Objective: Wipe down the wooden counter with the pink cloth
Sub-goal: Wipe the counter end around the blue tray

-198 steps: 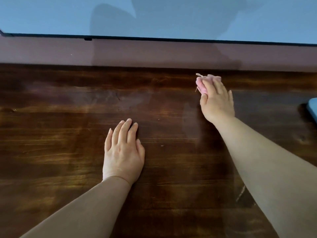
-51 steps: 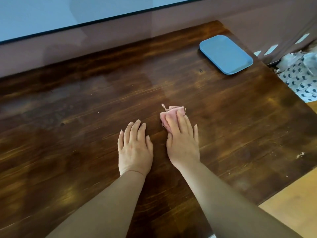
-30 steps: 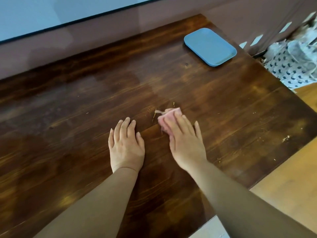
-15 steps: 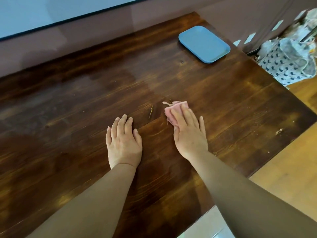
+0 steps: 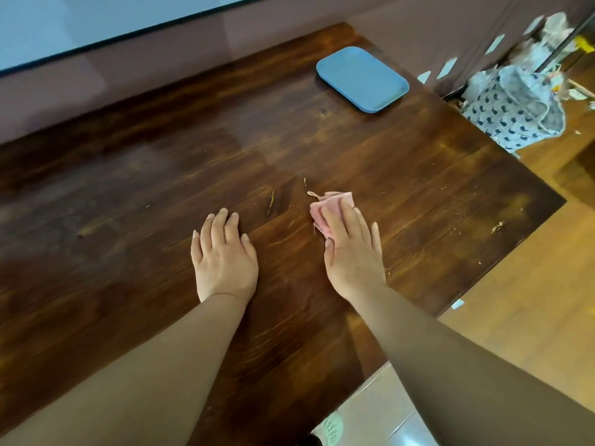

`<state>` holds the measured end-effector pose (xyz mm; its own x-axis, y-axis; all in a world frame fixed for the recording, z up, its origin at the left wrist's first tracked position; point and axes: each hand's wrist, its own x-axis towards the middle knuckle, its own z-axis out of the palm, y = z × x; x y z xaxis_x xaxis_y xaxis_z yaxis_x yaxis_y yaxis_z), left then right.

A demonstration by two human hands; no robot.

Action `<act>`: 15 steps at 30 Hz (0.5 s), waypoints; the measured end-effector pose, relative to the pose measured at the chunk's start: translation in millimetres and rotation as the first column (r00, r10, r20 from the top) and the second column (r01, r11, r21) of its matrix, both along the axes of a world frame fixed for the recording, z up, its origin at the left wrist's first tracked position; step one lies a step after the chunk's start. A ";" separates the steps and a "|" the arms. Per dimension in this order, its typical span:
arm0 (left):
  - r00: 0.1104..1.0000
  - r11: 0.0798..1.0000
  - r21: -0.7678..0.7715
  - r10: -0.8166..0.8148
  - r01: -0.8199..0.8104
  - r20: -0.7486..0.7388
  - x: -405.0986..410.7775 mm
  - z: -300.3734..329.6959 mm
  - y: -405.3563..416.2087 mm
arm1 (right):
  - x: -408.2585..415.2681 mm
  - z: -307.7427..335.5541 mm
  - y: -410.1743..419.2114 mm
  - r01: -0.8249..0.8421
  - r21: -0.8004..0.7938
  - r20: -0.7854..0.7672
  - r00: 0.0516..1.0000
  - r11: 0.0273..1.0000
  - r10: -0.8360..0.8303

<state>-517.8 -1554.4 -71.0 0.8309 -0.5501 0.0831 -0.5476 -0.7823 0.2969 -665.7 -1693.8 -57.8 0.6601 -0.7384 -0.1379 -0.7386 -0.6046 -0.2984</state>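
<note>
The left hand [image 5: 225,259] lies flat and empty on the wooden surface [image 5: 418,175], fingers together; the right hand [image 5: 352,249] presses open-palmed on the folded pink cloth [image 5: 326,207], which sticks out beyond the fingertips, so nothing is gripped, only pinned. Just ahead lie thin straw-like bits [image 5: 271,201], and crumbs [image 5: 497,225] dot the right edge, so wiping looks unfinished there. Farther left a duller sheen may be a wiped patch, though that is hard to judge. A blue tray [image 5: 362,78] sits at the far corner; whatever is under it is hidden. The surface's left end is cut off.
</note>
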 end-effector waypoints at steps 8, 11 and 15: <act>0.997 0.986 0.155 -0.047 0.057 -0.069 5.0 6.6 -0.5 | -58.4 -6.0 49.4 -0.209 -0.123 0.018 0.977 0.970 0.212; 0.992 0.977 0.189 -0.077 0.094 -0.098 -14.2 16.2 -6.2 | -40.9 4.0 16.6 -0.102 -0.055 -0.036 0.994 0.993 0.100; 0.965 0.979 -0.031 -0.202 0.200 -0.165 -74.8 26.9 -12.5 | -49.8 1.6 53.7 -0.044 -0.024 0.009 0.999 0.999 0.044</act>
<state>-592.6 -1566.9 -44.1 0.7064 -0.7068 -0.0380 -0.6349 -0.6564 0.4075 -715.5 -1640.1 -56.2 0.6933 -0.7116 -0.1140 -0.7083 -0.6435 -0.2904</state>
